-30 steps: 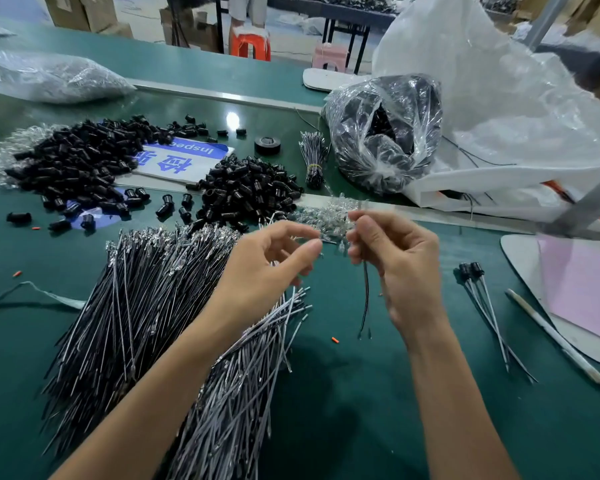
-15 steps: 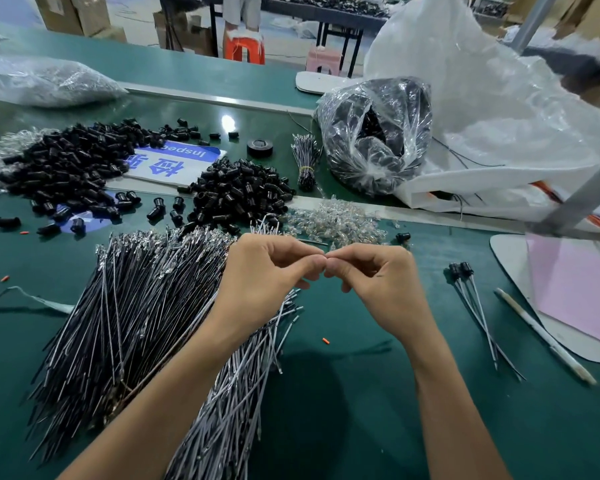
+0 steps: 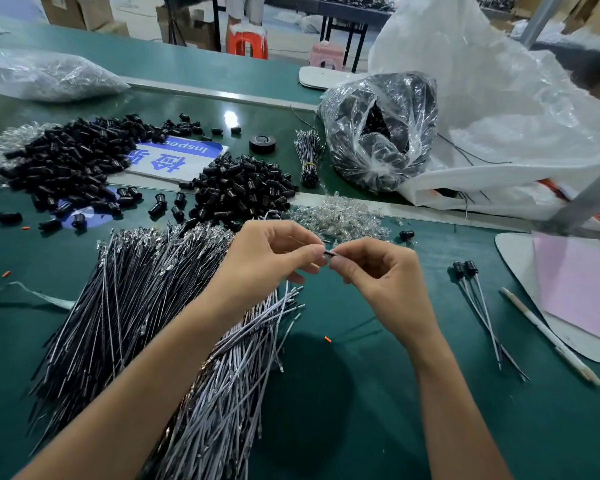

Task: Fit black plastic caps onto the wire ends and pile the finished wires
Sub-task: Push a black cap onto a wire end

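Note:
My left hand (image 3: pixel 267 258) and my right hand (image 3: pixel 378 275) meet fingertip to fingertip above the green table. Between them shows a short dark piece, a wire end or a black cap (image 3: pixel 329 253); which hand holds which part I cannot tell. A big fan of uncapped black and grey wires (image 3: pixel 125 306) lies under my left forearm. Two heaps of loose black caps (image 3: pixel 243 188) (image 3: pixel 66 161) lie behind it. A couple of finished capped wires (image 3: pixel 478 306) lie to the right of my right hand.
A clump of clear plastic parts (image 3: pixel 340 220) sits just beyond my hands. A clear bag of black parts (image 3: pixel 378 133), a large white bag (image 3: pixel 499 116), a blue sign (image 3: pixel 177 157), a tape roll (image 3: pixel 262 144), a tied wire bundle (image 3: pixel 309 157), a pen (image 3: pixel 548 337) and a pink sheet (image 3: pixel 582 289) surround the work area.
One second ago my hands were apart, a wire hanging from the right one. They came together and stay pinched at the fingertips; the hanging wire is no longer seen.

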`<state>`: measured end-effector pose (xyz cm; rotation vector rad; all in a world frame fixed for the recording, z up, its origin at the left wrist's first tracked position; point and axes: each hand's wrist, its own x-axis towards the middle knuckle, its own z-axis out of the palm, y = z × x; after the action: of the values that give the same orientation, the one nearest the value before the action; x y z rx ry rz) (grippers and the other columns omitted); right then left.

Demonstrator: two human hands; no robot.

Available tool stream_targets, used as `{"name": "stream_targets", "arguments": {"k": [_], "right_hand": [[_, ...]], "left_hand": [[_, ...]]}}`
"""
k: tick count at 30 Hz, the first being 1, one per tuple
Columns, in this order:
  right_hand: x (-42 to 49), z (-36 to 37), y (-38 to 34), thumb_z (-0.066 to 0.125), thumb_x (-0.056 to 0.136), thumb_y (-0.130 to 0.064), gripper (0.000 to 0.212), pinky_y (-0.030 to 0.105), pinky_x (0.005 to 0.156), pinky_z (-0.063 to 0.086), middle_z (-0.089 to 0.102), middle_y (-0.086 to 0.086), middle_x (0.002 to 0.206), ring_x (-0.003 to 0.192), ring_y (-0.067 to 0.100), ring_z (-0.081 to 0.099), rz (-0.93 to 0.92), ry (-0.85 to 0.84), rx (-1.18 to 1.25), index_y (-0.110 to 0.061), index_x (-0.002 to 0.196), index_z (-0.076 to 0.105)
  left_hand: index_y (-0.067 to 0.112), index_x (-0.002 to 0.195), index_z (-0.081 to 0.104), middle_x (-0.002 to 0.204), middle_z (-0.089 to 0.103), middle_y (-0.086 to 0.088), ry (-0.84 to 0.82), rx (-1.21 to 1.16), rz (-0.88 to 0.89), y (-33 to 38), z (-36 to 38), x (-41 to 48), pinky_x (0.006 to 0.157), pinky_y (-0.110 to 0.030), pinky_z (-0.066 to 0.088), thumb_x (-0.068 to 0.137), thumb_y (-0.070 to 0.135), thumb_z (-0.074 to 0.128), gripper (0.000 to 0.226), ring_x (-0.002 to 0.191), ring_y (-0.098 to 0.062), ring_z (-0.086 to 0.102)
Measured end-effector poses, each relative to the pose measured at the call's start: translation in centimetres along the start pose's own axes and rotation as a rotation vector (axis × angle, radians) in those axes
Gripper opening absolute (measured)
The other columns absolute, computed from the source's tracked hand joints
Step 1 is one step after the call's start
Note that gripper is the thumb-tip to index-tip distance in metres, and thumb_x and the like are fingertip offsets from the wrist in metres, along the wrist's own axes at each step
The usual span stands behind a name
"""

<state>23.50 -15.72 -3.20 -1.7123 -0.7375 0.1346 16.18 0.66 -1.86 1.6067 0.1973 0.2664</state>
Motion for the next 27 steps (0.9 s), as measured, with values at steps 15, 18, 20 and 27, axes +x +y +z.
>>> {"name": "stream_targets", "arguments": {"k": [15,18,20,27], "right_hand": [[0.2,0.8,1.5,0.073,0.084,-0.004,0.023,0.024,0.062,0.054,0.072,-0.003,0.070,0.061,0.013,0.067,0.002,0.159,-0.119,-0.027,0.080,0.071],[0.3,1.2,1.9,0.071,0.085,-0.003,0.018,0.014,0.060,0.049,0.073,-0.005,0.071,0.061,0.009,0.070,0.023,0.141,-0.100,-0.021,0.082,0.070],[0.2,1.5,2.1,0.071,0.085,-0.004,0.015,0.015,0.060,0.050,0.074,-0.005,0.071,0.063,0.009,0.071,0.037,0.129,-0.106,-0.019,0.083,0.069],[0.2,1.6,2.3,0.069,0.086,-0.003,0.013,0.013,0.059,0.049,0.073,-0.005,0.070,0.063,0.007,0.070,0.040,0.105,-0.118,-0.015,0.082,0.069]], "left_hand": [[0.007,0.107,0.065,0.110,0.062,-0.013,0.211,1.359,-0.024,-2.2,-4.6,10.1,0.077,-0.041,0.048,0.084,-0.008,0.055,0.030,0.100,-0.034,0.059],[0.005,0.101,0.064,0.104,0.060,-0.013,0.165,1.401,-0.026,-1.7,-4.5,10.9,0.073,-0.040,0.047,0.080,-0.010,0.057,0.026,0.096,-0.035,0.060],[0.005,0.093,0.060,0.096,0.056,-0.011,0.127,1.439,-0.044,-1.6,-4.2,10.9,0.069,-0.039,0.042,0.079,-0.010,0.057,0.020,0.089,-0.034,0.056],[0.008,0.082,0.049,0.084,0.046,-0.009,0.121,1.492,-0.047,-1.8,-4.3,10.6,0.067,-0.037,0.038,0.079,-0.011,0.056,0.020,0.077,-0.030,0.045]]}}
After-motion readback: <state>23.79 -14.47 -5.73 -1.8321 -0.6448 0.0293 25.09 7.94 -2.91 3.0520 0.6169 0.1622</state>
